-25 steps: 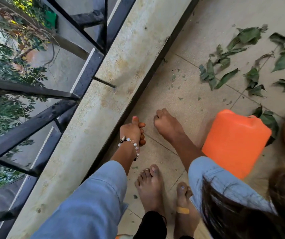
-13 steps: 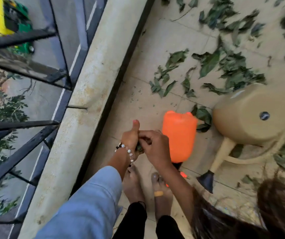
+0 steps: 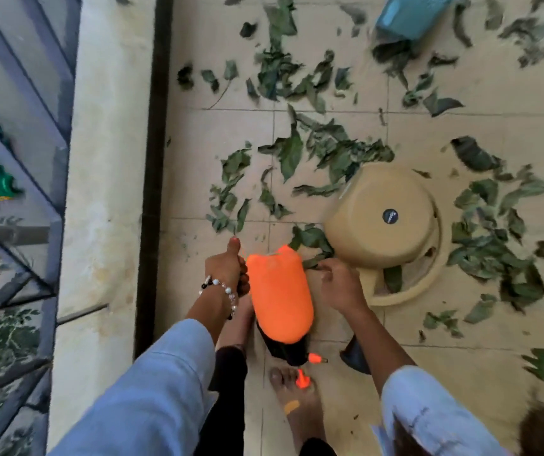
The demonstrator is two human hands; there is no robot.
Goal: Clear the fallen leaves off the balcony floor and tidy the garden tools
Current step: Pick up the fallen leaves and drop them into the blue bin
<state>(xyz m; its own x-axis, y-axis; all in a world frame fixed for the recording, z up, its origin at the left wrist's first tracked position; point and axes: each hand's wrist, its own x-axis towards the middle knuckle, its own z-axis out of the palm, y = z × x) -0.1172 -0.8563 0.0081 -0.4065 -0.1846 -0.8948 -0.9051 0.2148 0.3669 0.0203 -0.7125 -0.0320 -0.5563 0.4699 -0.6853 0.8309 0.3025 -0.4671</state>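
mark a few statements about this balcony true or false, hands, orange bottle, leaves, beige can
1. Green leaves lie scattered over the tiled floor. True.
2. The orange bottle lies between the two hands. True.
3. The left hand wears no jewellery. False: a beaded bracelet circles its wrist.
4. The beige watering can stands left of the orange bottle, against the ledge. False: it is to the right of the bottle, away from the ledge.
5. The right hand reaches toward leaves beside the watering can. True.
6. The person wears shoes. False: a bare foot shows.
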